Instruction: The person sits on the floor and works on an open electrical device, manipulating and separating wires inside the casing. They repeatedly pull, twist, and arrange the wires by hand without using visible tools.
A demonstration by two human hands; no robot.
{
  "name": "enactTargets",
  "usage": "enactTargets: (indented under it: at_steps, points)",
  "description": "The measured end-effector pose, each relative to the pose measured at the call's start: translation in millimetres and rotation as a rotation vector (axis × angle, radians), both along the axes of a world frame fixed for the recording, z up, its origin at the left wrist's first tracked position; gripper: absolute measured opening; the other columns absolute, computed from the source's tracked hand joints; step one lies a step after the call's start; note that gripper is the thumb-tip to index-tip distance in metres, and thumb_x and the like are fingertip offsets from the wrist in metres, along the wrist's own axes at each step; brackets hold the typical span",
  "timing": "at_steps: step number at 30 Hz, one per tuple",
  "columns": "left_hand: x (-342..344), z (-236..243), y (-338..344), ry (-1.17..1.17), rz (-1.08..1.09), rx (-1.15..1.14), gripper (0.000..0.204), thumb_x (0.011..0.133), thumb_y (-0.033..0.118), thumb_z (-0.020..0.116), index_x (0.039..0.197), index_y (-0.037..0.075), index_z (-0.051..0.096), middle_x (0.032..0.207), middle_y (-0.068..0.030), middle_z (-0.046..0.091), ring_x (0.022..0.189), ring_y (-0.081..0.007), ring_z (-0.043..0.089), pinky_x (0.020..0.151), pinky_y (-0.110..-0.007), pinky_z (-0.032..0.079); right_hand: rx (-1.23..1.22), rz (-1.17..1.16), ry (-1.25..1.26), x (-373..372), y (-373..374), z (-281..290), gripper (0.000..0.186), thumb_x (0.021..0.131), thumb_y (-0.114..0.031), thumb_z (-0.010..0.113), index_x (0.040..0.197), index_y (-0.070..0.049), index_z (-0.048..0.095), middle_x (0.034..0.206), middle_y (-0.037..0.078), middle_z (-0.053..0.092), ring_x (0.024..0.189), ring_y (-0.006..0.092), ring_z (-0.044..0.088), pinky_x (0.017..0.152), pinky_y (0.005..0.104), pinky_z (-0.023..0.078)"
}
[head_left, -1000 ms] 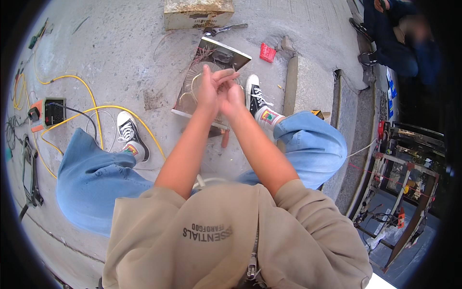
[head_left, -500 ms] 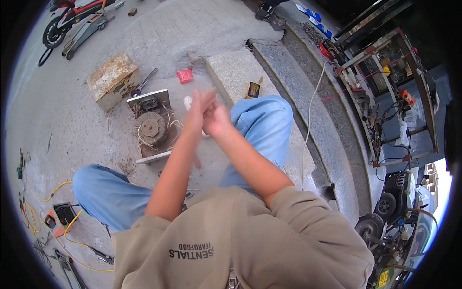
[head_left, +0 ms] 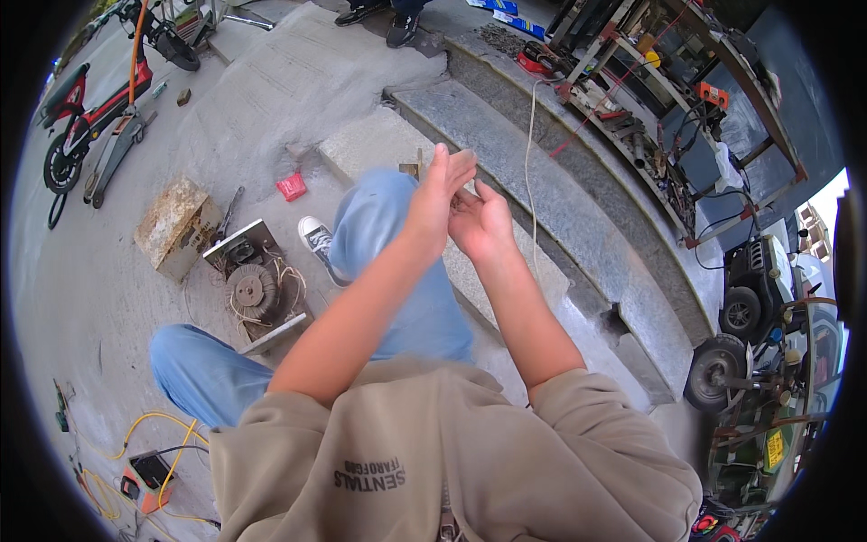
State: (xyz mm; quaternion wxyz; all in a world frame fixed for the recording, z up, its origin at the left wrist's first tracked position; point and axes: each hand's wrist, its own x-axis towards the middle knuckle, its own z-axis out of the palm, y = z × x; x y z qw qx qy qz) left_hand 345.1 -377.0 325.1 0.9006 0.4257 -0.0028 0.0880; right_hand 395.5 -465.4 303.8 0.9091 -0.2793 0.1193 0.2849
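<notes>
My left hand (head_left: 433,203) is raised over my right knee, fingers stretched and slightly bent. My right hand (head_left: 483,226) is beside it, palm turned up, fingers loosely curved and partly behind the left; dark marks show on them, and I see no object held. Down to the left, between my legs, a dirty device (head_left: 253,294) with a round wound coil, loose wires and plates lies on the concrete. Behind it are a rusty metal box (head_left: 176,221) and a wrench (head_left: 230,208); a red packet (head_left: 291,186) lies farther back.
Stone steps (head_left: 596,280) rise at right, with a metal rack of tools (head_left: 632,126) and parked vehicles (head_left: 759,289). A red scooter (head_left: 90,117) and floor jack (head_left: 113,158) stand upper left. Another person's feet (head_left: 397,27) show above. Yellow cables (head_left: 149,420) lie lower left.
My view and body have swung rightward toward the steps. My two hands, still close together, have moved right, away from above the coil device; the left fingers have shifted against the right.
</notes>
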Motion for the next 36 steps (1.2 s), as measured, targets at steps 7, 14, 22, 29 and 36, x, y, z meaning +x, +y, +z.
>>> enactTargets:
  at_steps: [7, 14, 22, 29, 36]
  points:
    - [83, -48, 6, 0.306, 0.017, 0.068, 0.077, 0.099, 0.059, 0.03, 0.139, -0.007, 0.039, 0.143, -0.0197, 0.044, 0.134, -0.0258, 0.04, 0.115, -0.039, 0.021, -0.015, -0.08, 0.208, 84, -5, -70, 0.062, 0.103, -0.036, 0.032, 0.135, 0.016, 0.028, 0.132, 0.026, 0.039, 0.125, 0.0328, 0.042, 0.109, 0.0425, 0.037]
    - [128, -83, 41, 0.506, 0.014, 0.104, 0.071, 0.1, 0.053, 0.031, 0.135, -0.007, 0.043, 0.137, -0.0197, 0.05, 0.129, -0.024, 0.046, 0.114, -0.036, 0.025, -0.027, -0.217, 0.137, 342, -8, -95, 0.082, 0.099, -0.048, 0.039, 0.141, 0.017, 0.013, 0.149, 0.03, 0.02, 0.133, 0.0414, 0.034, 0.107, 0.0493, 0.04]
    - [117, -49, 80, 0.384, 0.16, 0.107, 0.06, 0.102, 0.044, 0.035, 0.127, -0.008, 0.05, 0.129, -0.0202, 0.057, 0.122, -0.0263, 0.053, 0.111, -0.037, 0.032, -0.748, -0.129, -0.271, 493, 33, -40, 0.076, 0.096, -0.053, 0.048, 0.149, -0.006, 0.021, 0.141, 0.037, 0.031, 0.118, 0.0464, 0.051, 0.093, 0.0473, 0.052]
    - [28, -21, 118, 0.284, 0.554, 0.105, 0.048, 0.102, 0.034, 0.042, 0.119, -0.009, 0.054, 0.111, -0.0224, 0.065, 0.1, -0.025, 0.064, 0.096, -0.036, 0.046, -0.648, 0.259, -0.178, 378, 72, -127, 0.056, 0.098, -0.036, 0.052, 0.122, 0.015, 0.046, 0.108, 0.027, 0.061, 0.095, 0.0331, 0.064, 0.081, 0.0378, 0.057]
    - [-145, -63, 199, 0.36, 1.103, 0.019, 0.037, 0.1, 0.028, 0.049, 0.113, -0.006, 0.059, 0.093, -0.0135, 0.069, 0.079, -0.0155, 0.065, 0.075, -0.027, 0.052, -0.676, 0.481, -0.532, 252, 126, -49, 0.032, 0.098, -0.028, 0.052, 0.106, 0.001, 0.064, 0.09, 0.007, 0.067, 0.079, 0.0145, 0.063, 0.07, 0.0268, 0.054]
